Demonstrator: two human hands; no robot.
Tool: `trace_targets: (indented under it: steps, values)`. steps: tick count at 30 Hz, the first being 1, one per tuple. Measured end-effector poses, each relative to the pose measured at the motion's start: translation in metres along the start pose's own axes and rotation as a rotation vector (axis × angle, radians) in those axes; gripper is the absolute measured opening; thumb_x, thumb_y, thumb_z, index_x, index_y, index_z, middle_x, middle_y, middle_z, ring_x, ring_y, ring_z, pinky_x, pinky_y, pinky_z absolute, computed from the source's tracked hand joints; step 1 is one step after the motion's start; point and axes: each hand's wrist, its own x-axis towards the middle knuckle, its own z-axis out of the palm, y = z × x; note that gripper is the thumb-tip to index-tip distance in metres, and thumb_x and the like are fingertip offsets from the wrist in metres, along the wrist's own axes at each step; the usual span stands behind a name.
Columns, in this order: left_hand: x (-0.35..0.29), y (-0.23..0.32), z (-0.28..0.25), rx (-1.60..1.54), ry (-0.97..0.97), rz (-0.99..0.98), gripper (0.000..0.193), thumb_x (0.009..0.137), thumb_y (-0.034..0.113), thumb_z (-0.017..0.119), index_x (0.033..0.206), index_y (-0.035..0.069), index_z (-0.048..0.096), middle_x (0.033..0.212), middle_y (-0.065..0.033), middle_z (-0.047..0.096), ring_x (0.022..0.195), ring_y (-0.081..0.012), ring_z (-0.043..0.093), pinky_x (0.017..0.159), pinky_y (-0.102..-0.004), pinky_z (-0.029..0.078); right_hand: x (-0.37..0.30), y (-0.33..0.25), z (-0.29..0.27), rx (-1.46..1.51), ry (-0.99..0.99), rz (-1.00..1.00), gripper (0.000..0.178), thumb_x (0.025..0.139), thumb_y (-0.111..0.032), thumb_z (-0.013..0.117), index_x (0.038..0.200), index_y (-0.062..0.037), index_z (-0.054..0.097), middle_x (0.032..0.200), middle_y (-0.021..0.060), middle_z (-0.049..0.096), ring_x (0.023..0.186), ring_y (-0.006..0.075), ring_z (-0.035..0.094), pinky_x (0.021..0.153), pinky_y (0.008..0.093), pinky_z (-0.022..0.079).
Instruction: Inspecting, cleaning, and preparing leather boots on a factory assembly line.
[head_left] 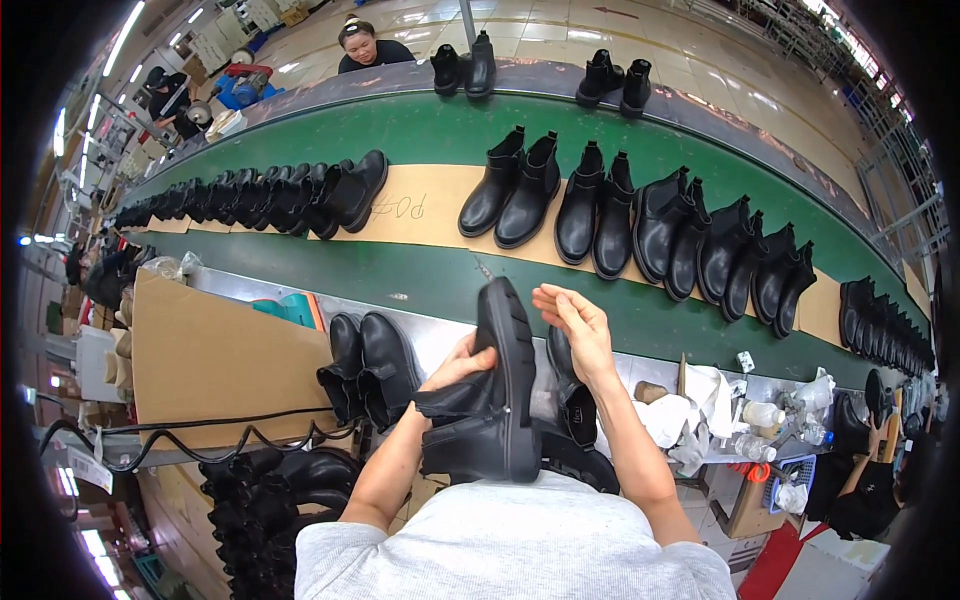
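Observation:
A black ankle boot (468, 440) is tilted on its side in front of my chest, its thick ridged sole facing right. My left hand (460, 362) grips it around the upper near the instep. To the right of the sole, my right hand (580, 325) is raised and apart from the boot, fingers stretched out, with nothing visible in it. Partly hidden behind my right forearm, another black boot (562, 352) stands on the metal ledge. Left of my left hand, a pair of black boots (388, 352) stands on that ledge.
Beyond the ledge, a green conveyor belt (430, 275) carries rows of black boots on cardboard (415, 190). A cardboard panel (200, 350) and coiled black cable (200, 447) lie left. Plastic bottles (762, 414) and white cloths (708, 395) clutter the right. A person (370, 48) is across the belt.

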Motion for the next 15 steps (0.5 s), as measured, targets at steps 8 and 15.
trace_targets:
  steps: [8,15]
  values:
    - [0.01,-0.01,-0.024,-0.01,0.097,0.059,0.049,0.078,0.029,0.068,0.112,-0.001,0.048,0.097,-0.0051,0.06,0.08,-0.0125,0.061,0.069,-0.0239,0.05,-0.022,0.012,-0.01,-0.031,-0.098,0.157,0.026,0.09,-0.016,0.051,0.11,-0.0013,0.058,0.099,0.011,0.063,0.09,0.016,0.06,0.08,0.0273,0.046]
    - [0.012,-0.013,-0.014,0.072,0.095,0.05,0.057,0.076,0.028,0.07,0.118,-0.001,0.045,0.105,-0.0057,0.057,0.091,-0.0121,0.057,0.078,-0.0239,0.047,-0.024,0.008,0.006,-0.09,-0.094,0.153,0.024,0.086,-0.016,0.058,0.104,-0.0001,0.06,0.091,0.0066,0.064,0.082,0.011,0.06,0.075,0.0232,0.047]
